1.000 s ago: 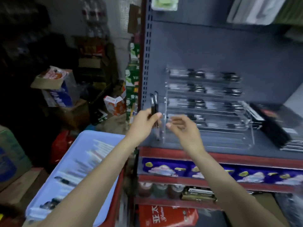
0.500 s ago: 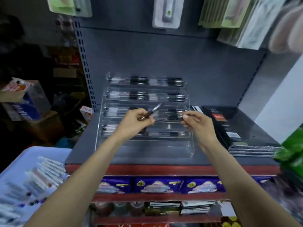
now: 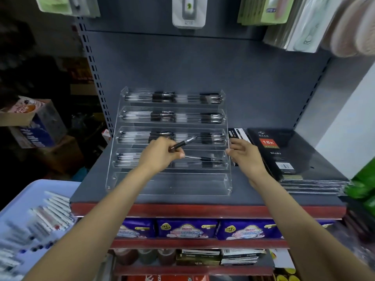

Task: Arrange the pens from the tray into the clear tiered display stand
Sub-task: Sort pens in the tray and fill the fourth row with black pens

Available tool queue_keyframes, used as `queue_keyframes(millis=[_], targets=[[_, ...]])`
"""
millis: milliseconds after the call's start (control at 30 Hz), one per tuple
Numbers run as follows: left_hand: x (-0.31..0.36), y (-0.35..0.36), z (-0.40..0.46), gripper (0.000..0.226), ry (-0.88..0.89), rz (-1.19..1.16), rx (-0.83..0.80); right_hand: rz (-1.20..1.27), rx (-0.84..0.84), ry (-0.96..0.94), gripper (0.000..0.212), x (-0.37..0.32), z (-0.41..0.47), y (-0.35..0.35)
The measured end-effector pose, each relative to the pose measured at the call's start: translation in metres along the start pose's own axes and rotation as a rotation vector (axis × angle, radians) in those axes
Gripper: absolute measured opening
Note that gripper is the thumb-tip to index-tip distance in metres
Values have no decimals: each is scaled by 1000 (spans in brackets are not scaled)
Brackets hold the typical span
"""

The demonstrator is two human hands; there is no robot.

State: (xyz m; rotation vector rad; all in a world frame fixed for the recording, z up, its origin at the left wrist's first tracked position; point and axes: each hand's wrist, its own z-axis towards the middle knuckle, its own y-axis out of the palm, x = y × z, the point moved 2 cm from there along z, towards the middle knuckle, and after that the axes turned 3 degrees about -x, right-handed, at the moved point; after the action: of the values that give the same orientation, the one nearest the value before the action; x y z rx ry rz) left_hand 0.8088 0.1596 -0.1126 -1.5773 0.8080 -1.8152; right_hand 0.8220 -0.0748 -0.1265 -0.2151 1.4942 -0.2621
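The clear tiered display stand (image 3: 168,185) sits on the grey shelf. Its upper four tiers hold rows of black-and-clear pens (image 3: 162,116); nothing lies in the lowest tier. My left hand (image 3: 160,154) hovers over the fourth tier, pinching a black pen (image 3: 183,142) that points up and to the right. My right hand (image 3: 244,154) is at the stand's right wall, fingers loosely apart, fingertips by the end of a pen (image 3: 205,158) lying in the fourth tier. The light blue tray (image 3: 30,191) at lower left holds several more pens (image 3: 50,211).
A stack of black diary notebooks (image 3: 284,157) lies right of the stand, with a pen box (image 3: 236,133) between them. Packaged goods hang above. Lower shelves hold purple packets (image 3: 186,230). Cardboard boxes (image 3: 34,122) stand at the left; green packaging (image 3: 363,185) sits at the right edge.
The view has swung right from the tray to face the stand. My right hand carried a pen to the fourth tier, and the pen now lies there. My left hand keeps one pen.
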Motion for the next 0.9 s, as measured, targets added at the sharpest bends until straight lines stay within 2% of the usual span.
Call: queue_keyframes(millis=[200,333,433,567,600,667,733,833,900], targets=[[12,7,-1,5,-13,140,-28,17,-23,25,41,6,-2,5],[18,6,-3,17,16,267,-61,-15,-32,16,39,5,-3,3],[24,7,-5,20,37,262,-69,-33,-40,18,41,3,-4,4],[33,9,-8,26,96,272,-61,-236,80,-156,36,-12,-13,1],[35,10,-9,27,112,291,-71,-237,61,-214,33,-19,-16,1],[43,11,-10,27,147,306,-87,-163,-85,-268,27,-29,-22,4],[48,13,-9,26,196,274,-90,-116,-176,-291,19,-33,-23,8],[49,14,-6,29,237,72,-78,-20,-113,-279,12,-31,-19,4],[45,11,-7,22,245,-69,-47,-9,-73,-257,11,-28,-16,-1]])
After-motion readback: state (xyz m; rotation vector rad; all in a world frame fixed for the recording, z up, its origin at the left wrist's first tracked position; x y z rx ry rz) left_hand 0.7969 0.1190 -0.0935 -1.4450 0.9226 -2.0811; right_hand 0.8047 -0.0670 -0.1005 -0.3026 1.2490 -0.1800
